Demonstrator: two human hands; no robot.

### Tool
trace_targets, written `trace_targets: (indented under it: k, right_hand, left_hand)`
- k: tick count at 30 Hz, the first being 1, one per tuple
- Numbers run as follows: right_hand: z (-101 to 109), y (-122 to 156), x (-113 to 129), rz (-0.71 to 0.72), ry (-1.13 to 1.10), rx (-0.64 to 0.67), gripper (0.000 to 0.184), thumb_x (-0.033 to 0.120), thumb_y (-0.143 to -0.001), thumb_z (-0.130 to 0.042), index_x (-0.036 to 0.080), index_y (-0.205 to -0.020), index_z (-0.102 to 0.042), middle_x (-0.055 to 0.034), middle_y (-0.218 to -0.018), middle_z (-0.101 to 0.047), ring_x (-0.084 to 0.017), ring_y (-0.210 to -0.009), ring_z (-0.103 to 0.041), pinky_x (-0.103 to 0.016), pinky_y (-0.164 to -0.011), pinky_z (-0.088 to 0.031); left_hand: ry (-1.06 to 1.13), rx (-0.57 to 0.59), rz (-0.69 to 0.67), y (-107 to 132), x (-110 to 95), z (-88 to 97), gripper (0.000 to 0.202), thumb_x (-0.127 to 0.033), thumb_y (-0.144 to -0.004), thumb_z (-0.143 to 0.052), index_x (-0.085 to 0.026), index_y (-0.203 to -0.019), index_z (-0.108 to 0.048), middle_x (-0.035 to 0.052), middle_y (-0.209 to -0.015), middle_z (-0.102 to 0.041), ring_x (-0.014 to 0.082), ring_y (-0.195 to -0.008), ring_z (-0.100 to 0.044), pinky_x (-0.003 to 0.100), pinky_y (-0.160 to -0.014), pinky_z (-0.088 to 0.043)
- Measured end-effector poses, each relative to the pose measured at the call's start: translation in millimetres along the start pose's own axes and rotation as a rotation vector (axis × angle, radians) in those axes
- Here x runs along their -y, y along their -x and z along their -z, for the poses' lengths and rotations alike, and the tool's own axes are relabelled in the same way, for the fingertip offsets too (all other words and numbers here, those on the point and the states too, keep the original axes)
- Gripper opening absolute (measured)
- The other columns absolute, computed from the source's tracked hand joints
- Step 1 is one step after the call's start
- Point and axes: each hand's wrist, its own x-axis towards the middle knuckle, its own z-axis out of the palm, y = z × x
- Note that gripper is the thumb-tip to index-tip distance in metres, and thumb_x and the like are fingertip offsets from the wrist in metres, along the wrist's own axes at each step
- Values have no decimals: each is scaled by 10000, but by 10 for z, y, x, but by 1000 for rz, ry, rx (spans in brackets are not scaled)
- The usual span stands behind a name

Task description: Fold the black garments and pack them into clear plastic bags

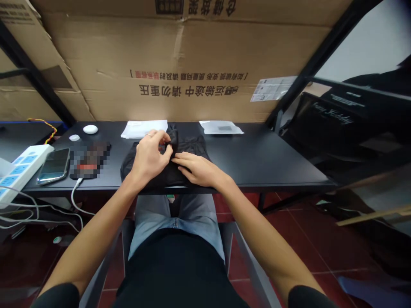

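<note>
A piece of black cloth [197,145] lies bunched on the dark desk, close to its front edge; its exact kind cannot be made out. My left hand [152,153] pinches a raised fold of this cloth between thumb and fingers. Flat on the cloth, just right of that fold, rests my right hand [195,167] with its fingers stretched out. Part of the cloth is hidden under both hands.
Behind the cloth lie a white packet [144,128] and another white packet [221,127]. To the left are a phone [54,166], a blurred-out device on a cable, a white power strip [24,171] and a white oval object [90,129]. Cardboard [192,47] stands along the back.
</note>
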Motion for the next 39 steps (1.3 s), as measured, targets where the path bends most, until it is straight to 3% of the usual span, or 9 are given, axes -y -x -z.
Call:
trace_targets:
  k: [6,12,16,20,23,27,33,36,39]
  right_hand:
    - [296,180,-151,-211,1,-164,196,301,-1042,-671,255,-1195,-784,-104,-1165,-822,-310,-1088,-777,-507,-1043,-646]
    - [427,295,-381,-145,-76,-121,499,199,-938,-706,277,-1430,-726,-122,-1597,-633,-342,-1466,-633,-571,-1260,-540]
    - [372,318,-457,-147,-103,-74,409,214,-944,-703,284,-1337,-794,-112,-1452,-724,-334,-1376,-693,-577,-1223,-572]
    - [360,350,-508,-152,-129,-71,385,223,-938,-724,274,-1309,-813,-109,-1422,-750,-330,-1339,-722,-562,-1208,-582]
    - [354,368,-526,-152,-132,-84,380,214,-940,-723,278,-1304,-811,-101,-1411,-760,-323,-1332,-730,-564,-1198,-592]
    - [343,353,-515,-93,-99,-121,438,216,-936,-749,280,-1369,-767,-118,-1518,-704,-333,-1427,-680,-583,-1231,-571]
    - [306,97,-487,61,28,-155,805,128,-879,-753,272,-1641,-536,-131,-1751,-526,-351,-1662,-457,-658,-1385,-363]
    - [277,-56,-505,64,78,-187,862,-19,-816,-583,283,-1622,-555,-82,-1675,-628,-302,-1617,-532,-645,-1394,-350]
    - [266,-126,-527,6,72,-232,854,-38,-763,-554,247,-1565,-612,-85,-1610,-687,-292,-1534,-624,-597,-1372,-406]
  left_hand:
    - [-83,108,-121,-72,-250,-302,127,-242,-1065,-615,-239,-1156,-704,99,-1227,-753,283,-1113,-728,430,-983,-595]
    - [-33,194,-191,33,-261,-510,108,-274,-1036,-700,-232,-1135,-700,100,-1197,-764,283,-1129,-725,419,-1018,-578]
    - [-96,131,54,-4,-85,-410,374,-562,-1011,-727,-203,-1114,-718,165,-1128,-779,353,-1081,-750,478,-966,-588]
    - [-130,365,278,-136,88,-331,543,-740,-979,-671,-239,-769,-681,150,-821,-761,386,-909,-768,474,-832,-571]
    - [58,445,325,-214,126,-368,456,-607,-929,-785,-244,-708,-620,87,-750,-729,326,-832,-746,422,-791,-568]
    - [607,372,505,-248,57,-459,272,-408,-924,-811,-224,-832,-632,48,-833,-729,269,-929,-754,389,-865,-641]
    - [1193,328,674,-271,-57,-424,89,-285,-997,-702,-199,-978,-694,80,-977,-796,232,-1039,-776,450,-987,-694]
    - [1119,412,610,-353,115,-296,244,-424,-1049,-672,-195,-1087,-747,119,-1085,-828,256,-1033,-800,474,-985,-691]
    - [566,325,408,-518,522,-96,356,-503,-1096,-596,-189,-1129,-760,139,-1171,-832,265,-1020,-814,440,-984,-668]
